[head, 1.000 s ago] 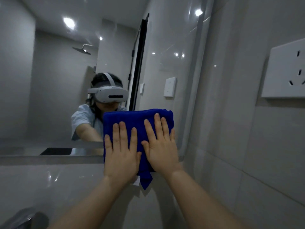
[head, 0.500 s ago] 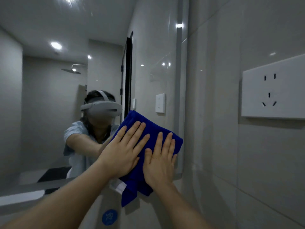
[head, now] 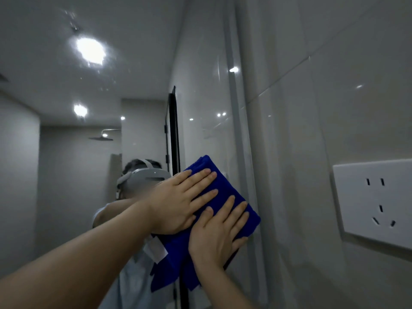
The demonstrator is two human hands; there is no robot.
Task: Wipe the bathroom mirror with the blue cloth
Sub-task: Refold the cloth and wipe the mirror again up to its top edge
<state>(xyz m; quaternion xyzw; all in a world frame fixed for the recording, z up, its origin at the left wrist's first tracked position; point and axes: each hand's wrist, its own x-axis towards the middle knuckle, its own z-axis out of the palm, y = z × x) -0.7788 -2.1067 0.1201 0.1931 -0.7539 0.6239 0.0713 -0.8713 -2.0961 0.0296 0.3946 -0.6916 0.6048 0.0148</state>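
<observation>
Flat-fingered left hand and right hand press the blue cloth, seemingly soft and light, under their palms against the mirror.

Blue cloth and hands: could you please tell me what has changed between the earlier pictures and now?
The blue cloth has slid up the mirror, from below the wall socket to level with it, and turned from square to tilted. The left hand and right hand rose with it. Both still press it flat with straight fingers; nothing was let go.
</observation>
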